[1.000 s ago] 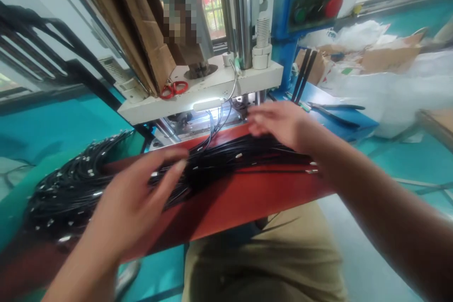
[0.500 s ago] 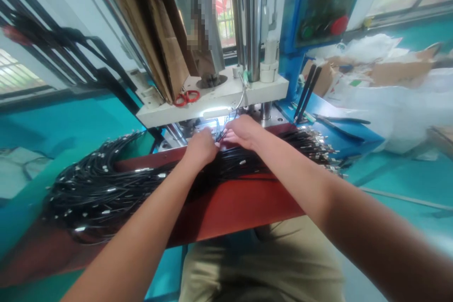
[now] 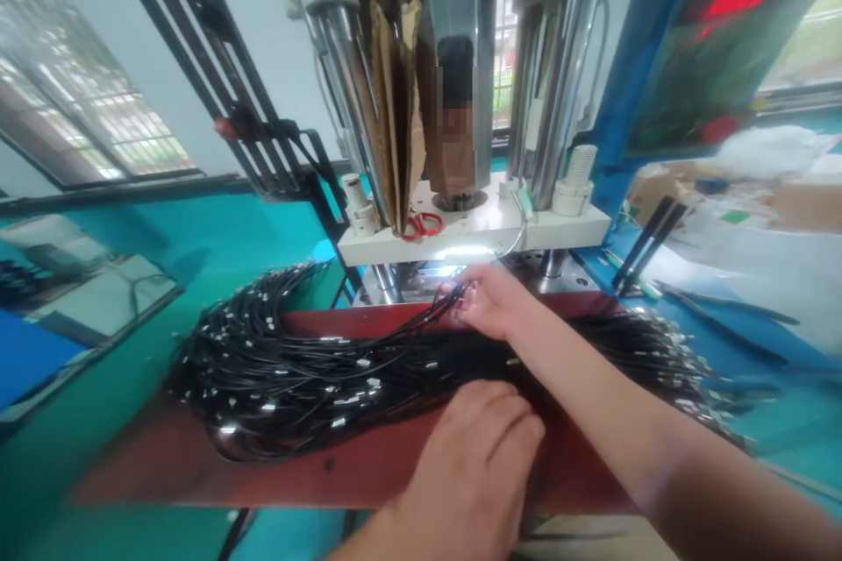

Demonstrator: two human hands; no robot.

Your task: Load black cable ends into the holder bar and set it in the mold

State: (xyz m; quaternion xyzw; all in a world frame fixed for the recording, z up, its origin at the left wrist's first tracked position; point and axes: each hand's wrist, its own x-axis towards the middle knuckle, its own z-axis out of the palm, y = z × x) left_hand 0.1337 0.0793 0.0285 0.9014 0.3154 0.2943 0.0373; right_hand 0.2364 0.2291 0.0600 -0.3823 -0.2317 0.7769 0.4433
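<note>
My right hand is closed on a few thin black cables, just in front of the lit gap of the press. Those cables trail left into a big bundle of black cables with small metallic ends, which lies curved across a red-brown board. Closer to my body, above the board's front part, my left hand shows its back, with the fingers curled together. Whatever may be under its fingertips is hidden.
The press's white plate stands behind the board, with red-handled scissors and folded cardboard on it. Steel columns rise from it. Black-handled tools lie on the blue surface at right. A blurred control panel stands upper right.
My left hand has left the lit gap and come back toward my body. The right hand stays near the gap with the cables. The view has shifted, so the press sits further right.
</note>
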